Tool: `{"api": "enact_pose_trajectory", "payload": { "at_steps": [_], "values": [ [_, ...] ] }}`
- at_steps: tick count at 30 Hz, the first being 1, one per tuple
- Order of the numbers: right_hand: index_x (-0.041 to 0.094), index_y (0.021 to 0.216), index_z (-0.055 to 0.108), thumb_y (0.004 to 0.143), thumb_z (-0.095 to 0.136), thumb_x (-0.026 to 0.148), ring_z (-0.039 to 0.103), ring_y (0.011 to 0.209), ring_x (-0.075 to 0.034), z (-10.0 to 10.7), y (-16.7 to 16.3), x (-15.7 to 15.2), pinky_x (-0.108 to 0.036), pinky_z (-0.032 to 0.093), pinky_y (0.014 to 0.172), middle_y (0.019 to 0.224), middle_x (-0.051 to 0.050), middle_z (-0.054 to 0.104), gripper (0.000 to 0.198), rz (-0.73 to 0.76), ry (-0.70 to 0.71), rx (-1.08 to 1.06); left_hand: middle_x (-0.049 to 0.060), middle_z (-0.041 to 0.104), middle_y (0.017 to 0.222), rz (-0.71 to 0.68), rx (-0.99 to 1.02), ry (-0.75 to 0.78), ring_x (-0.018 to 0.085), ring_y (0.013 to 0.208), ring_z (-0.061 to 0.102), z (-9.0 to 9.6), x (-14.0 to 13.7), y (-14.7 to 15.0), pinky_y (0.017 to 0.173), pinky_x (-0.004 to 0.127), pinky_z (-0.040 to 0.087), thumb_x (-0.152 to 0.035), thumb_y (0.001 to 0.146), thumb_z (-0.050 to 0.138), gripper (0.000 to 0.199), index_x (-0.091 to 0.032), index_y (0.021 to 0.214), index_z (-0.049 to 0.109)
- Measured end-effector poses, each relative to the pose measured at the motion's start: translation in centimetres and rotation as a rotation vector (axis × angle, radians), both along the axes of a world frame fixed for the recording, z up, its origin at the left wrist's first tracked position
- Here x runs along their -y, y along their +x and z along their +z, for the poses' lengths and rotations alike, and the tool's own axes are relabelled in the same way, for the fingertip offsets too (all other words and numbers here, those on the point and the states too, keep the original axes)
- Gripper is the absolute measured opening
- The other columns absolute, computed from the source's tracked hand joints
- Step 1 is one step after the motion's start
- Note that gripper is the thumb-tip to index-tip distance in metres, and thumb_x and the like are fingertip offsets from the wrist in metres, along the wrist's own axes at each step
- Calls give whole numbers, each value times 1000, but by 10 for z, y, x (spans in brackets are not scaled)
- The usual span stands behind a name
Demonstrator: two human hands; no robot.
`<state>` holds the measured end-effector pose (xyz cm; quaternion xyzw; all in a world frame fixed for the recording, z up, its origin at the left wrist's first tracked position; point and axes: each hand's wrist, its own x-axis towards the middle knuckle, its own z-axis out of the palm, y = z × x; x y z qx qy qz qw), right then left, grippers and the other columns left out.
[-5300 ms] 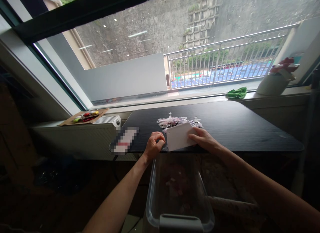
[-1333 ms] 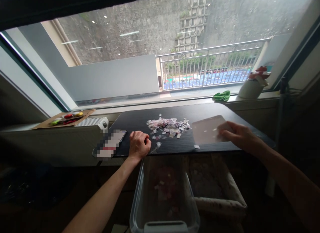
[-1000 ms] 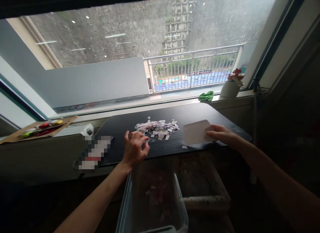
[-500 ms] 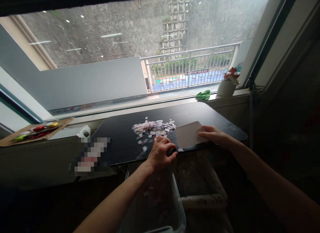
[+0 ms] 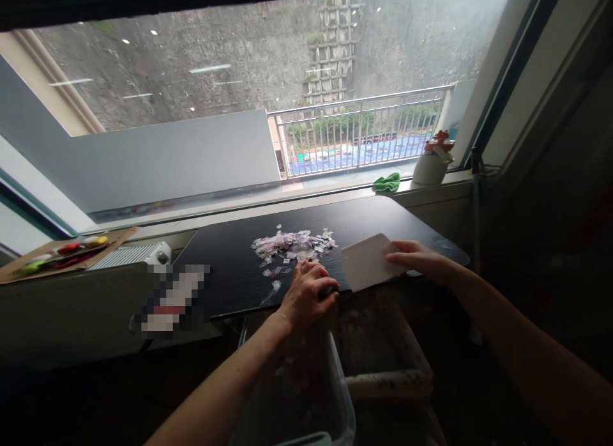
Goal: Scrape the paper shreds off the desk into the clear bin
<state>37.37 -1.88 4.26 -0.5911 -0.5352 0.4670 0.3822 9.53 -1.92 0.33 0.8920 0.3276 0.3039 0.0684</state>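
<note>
A flat white scraper-like sheet (image 5: pixel 368 262) with rounded corners is gripped along its right side by my right hand (image 5: pixel 414 255), tilted low over the front edge of the black tabletop (image 5: pixel 230 248). My left hand (image 5: pixel 311 289) rests at that front edge with bent fingers. Something dark shows between its thumb and fingers, but I cannot make out what. Just beyond my left hand lies a loose heap of small pale paper scraps (image 5: pixel 292 243), with a few strays in front. Below my left hand stands a clear plastic bin (image 5: pixel 345 385) with some scraps inside.
A worn stool-like frame (image 5: pixel 390 381) stands right of the bin. On the windowsill are a green cloth (image 5: pixel 387 183) and a white jug with a red top (image 5: pixel 430 165). A white heater (image 5: pixel 136 261) and cardboard with colourful items (image 5: pixel 112 238) are at left.
My right hand has moved the white sheet slightly right, and its lower edge now covers the small scrap at the table edge. My left hand stays nearly in place.
</note>
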Motion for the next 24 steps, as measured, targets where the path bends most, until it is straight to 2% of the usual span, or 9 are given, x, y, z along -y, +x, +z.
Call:
{"api": "enact_pose_trajectory", "payload": {
  "at_steps": [6,11,15,21,24],
  "values": [
    [17,77,65,63,62,25,53,55,-13,7,-4,-5,-22,40,43,64,-1,63,16,-131,101,11,4,66,90,127,184,9,23,101,55,10,-4,-11,104,46,34,-22,77,61,12,-23,87,68],
    [17,76,62,65,58,21,54,58,-13,9,-36,-16,-22,43,46,67,-2,62,12,-169,218,36,2,67,85,337,150,117,22,96,58,18,-15,-52,106,49,29,-17,78,54,15,-23,83,67],
    [18,75,59,68,55,23,54,58,-13,6,-60,-24,-24,45,49,67,-1,61,9,-149,282,115,3,67,84,448,103,140,22,96,58,11,-17,-83,106,49,29,-18,78,53,15,-23,82,66],
    [20,75,59,72,55,26,56,62,-15,9,-62,-19,-25,44,54,68,-1,64,8,-100,376,395,4,68,87,503,71,137,23,99,58,-1,-13,-90,106,53,26,-19,78,51,16,-22,83,66],
    [22,76,59,74,55,29,56,61,-16,16,-54,-8,-27,42,58,67,-2,64,9,-134,422,565,4,67,84,507,49,161,23,97,58,-1,-12,-87,107,53,26,-19,78,50,16,-22,84,65]
  ]
}}
